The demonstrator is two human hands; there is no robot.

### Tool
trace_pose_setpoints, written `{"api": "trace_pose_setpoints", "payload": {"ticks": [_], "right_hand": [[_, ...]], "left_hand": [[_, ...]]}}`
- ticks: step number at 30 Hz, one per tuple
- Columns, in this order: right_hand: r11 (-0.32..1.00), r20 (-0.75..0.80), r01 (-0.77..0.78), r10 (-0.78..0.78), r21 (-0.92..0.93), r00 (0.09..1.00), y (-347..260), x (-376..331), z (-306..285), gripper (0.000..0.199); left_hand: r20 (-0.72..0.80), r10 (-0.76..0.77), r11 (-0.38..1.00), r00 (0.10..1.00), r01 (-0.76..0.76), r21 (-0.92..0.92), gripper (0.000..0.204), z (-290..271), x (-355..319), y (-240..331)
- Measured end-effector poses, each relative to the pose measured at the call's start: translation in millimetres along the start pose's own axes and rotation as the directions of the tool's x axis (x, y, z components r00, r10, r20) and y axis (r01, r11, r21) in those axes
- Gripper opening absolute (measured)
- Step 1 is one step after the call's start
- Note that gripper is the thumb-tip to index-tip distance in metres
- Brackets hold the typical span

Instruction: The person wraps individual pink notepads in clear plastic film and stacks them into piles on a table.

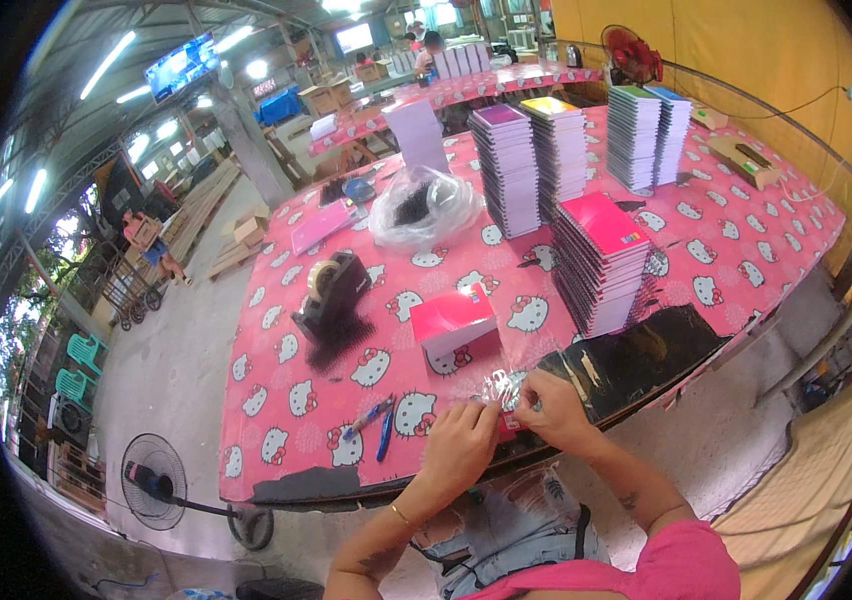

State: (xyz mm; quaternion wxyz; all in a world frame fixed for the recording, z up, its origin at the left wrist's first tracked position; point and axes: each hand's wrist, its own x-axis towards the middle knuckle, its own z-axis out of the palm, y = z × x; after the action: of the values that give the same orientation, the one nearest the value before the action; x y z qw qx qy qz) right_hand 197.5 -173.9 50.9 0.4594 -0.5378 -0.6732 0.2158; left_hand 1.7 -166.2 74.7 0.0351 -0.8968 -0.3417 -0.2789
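While both my forearms reach up from below, converging at the near edge of a table [271,375] in pink cat-face cloth, my hands meet close together over a shiny piece of clear plastic [499,387]. At far left, beyond the table, is a round black fan [154,482]. On the cloth, a black tape dispenser [334,295] holds a roll of tape, and two pens [384,436] lie nearer to me, left of my hands. My left hand [466,435] comes next — forearm slanting up and rightward, a thin bracelet [401,515] at the wrist, back of the hand upward, fingers bent forward and down to the plastic's left side. Its fingertips are hidden, so I cannot tell whether they grip. Just beyond, a pink-topped notebook [453,318] shows a pale side. The plastic lies between my two hands, near the table's front edge. My right hand [551,410] follows — forearm angled up and leftward from a pink sleeve [691,562], fingers curled in at the plastic's right side; whether they are clamped on it, I cannot tell. Farther right, beyond that hand, rises a tall stack of spiral-bound notebooks [601,265] with a pink cover on top.
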Motion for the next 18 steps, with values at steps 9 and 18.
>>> {"api": "trace_pose_setpoints", "payload": {"ticks": [9, 18], "right_hand": [[0.963, -0.088, 0.098, -0.079, 0.252, 0.993, -63.8, -21.3, 2.7, 0.062], [0.961, -0.286, 0.074, 0.006, 0.268, 0.958, -66.0, 86.3, -150.2, 0.072]], "left_hand": [[0.207, -0.562, 0.321, 0.801, 0.442, -0.838, 0.02, -39.3, 15.3, 9.5], [-0.162, -0.375, 0.708, 0.913, 0.169, -0.686, 0.019, -53.4, -3.7, -4.3]]}}
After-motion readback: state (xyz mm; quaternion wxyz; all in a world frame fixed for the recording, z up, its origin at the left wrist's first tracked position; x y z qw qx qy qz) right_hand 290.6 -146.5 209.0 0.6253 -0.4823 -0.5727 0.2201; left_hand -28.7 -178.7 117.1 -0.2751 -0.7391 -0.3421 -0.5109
